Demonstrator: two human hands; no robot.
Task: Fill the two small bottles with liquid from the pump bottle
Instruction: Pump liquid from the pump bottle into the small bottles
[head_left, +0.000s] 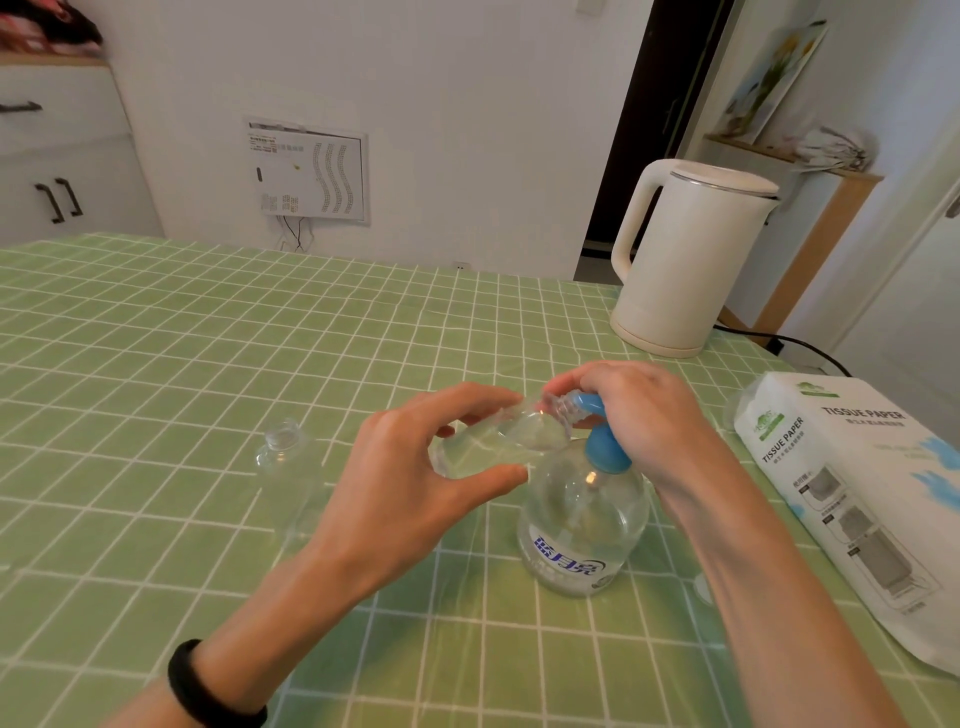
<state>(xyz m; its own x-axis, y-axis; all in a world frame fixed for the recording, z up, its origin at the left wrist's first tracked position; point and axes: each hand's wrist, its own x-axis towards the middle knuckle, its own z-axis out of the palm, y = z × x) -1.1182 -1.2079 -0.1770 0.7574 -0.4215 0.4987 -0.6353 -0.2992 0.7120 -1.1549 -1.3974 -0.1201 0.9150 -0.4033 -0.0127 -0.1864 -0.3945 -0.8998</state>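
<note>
Left hand (415, 467) pinches tilted small bottle (498, 441) mid-body at nozzle, right hand (644, 415) clenched on pump (605, 441); thin clear plastic, probably light, squashy, slippery near table's right edge.

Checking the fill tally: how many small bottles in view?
2. One small bottle is held tilted in the left hand, mouth at the blue pump nozzle. The other stands open on the table, left of the hands. None seem hidden.
</note>
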